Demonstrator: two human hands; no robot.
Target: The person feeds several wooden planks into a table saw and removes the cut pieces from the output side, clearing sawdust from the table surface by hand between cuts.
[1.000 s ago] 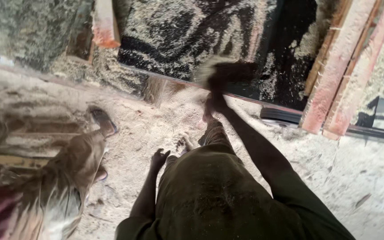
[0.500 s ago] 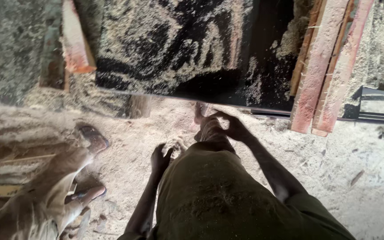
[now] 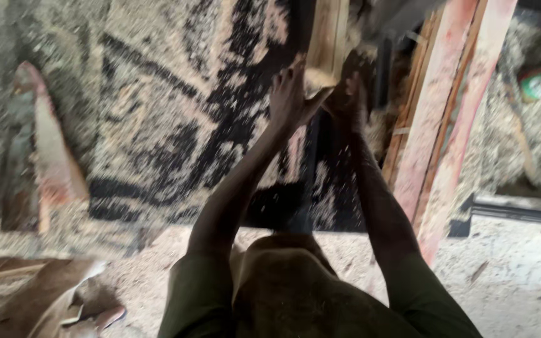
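Note:
Both my arms reach forward over a dark table (image 3: 176, 125) covered in sawdust. My left hand (image 3: 290, 94) and my right hand (image 3: 349, 94) close on the near end of a pale wooden plank (image 3: 328, 44) that runs away from me. The left hand grips its left edge, the right hand its right edge. Sawdust falls from the plank's end. The picture is blurred by motion.
Reddish wooden planks (image 3: 452, 119) lean at the right beside a metal rail (image 3: 521, 209). A short reddish offcut (image 3: 45, 156) lies on the table at the left. Another person's legs and sandalled foot (image 3: 95, 313) stand at the lower left on the sawdust floor (image 3: 515, 281).
Both hands have risen from beside my legs up to the table and taken hold of the plank's end. The camera has tilted up and forward.

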